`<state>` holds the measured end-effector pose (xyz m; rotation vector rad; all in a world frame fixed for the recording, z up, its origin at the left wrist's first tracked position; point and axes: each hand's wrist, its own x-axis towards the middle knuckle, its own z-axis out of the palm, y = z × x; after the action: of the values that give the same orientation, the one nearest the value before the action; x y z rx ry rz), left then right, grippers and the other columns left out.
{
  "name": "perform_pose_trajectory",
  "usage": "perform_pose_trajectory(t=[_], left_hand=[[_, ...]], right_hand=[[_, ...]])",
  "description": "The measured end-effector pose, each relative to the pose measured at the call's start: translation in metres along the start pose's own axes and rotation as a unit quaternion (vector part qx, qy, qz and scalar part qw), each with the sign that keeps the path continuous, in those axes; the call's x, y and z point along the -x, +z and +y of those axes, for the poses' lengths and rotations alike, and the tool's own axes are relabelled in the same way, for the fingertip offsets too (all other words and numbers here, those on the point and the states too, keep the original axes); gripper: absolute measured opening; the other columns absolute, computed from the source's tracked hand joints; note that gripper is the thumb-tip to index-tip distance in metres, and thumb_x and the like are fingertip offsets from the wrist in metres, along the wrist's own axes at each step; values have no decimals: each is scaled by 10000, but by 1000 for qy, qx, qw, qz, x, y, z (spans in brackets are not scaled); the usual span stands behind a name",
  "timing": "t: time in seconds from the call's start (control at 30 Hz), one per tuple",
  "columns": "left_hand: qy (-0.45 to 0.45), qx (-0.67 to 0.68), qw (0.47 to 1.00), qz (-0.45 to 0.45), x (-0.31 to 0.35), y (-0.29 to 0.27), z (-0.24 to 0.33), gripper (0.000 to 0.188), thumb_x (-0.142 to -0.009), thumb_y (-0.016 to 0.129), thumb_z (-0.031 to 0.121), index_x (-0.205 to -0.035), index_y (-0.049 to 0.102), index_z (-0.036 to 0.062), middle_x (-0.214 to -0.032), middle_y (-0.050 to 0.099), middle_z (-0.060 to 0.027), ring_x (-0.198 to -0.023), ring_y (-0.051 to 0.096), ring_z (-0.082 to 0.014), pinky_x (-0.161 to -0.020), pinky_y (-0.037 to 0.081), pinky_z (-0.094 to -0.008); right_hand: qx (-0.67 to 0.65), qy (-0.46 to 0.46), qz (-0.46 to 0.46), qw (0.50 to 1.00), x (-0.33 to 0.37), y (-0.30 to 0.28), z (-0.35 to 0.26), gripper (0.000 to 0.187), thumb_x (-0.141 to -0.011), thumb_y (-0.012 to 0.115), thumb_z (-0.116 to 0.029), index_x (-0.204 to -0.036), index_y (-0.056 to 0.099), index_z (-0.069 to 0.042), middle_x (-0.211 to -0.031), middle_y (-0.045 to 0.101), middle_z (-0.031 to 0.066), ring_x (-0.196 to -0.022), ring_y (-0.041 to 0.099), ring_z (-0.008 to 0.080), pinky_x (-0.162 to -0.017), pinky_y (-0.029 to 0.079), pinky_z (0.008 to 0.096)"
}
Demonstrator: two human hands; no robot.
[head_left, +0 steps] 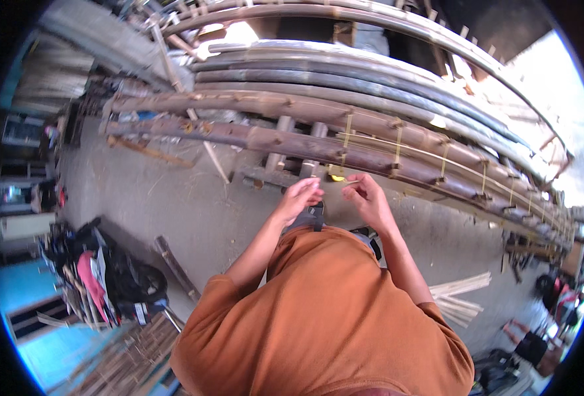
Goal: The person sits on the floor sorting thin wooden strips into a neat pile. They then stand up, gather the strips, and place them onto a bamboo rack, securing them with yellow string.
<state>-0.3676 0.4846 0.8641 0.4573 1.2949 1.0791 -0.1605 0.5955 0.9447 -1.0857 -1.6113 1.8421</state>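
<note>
In front of my orange shirt, both hands are raised just short of the near bamboo pole point(292, 140). My left hand point(300, 199) is closed, thumb and fingers drawn together; whatever it may hold is too small to make out. Level with it, my right hand point(371, 201) pinches a thin pale strip point(352, 182) pointing toward the left hand. A bright yellow scrap point(337, 178) shows between the hands, near the pole. Yellow cords point(346, 135) run between the near pole and a second bamboo pole point(265, 103) behind it.
Several more long poles point(344, 80) lie beyond these two. Short bamboo cross-pieces point(280, 142) support them near the left hand. Split strips point(463, 290) lie on the floor at right. A motorbike-like dark heap point(133, 270) stands left; people point(536, 346) sit at far right.
</note>
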Motion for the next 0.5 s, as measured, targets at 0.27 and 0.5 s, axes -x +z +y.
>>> perform_pose_trajectory(t=[0.27,0.5], left_hand=[[138,89,982,92,56,-17,38,289,-950,680,153,-1172,649,-29,-1009,683,-51,-890,639,-129,-821,538,-280],[83,220,970,62,79,-45,46,267,-951,677,180,-1146,668,-3,-968,682,-31,-877,623,-113,-809,526,-272]], right_hand=[[218,-126,-155,955,-53,86,-33,220,-889,686,-94,-1057,573,-7,-850,696,117,-767,686,182,-704,547,332],[163,-108,-254,947,-70,115,-36,165,-908,669,-106,-999,567,-14,-809,666,83,-751,650,137,-687,532,310]])
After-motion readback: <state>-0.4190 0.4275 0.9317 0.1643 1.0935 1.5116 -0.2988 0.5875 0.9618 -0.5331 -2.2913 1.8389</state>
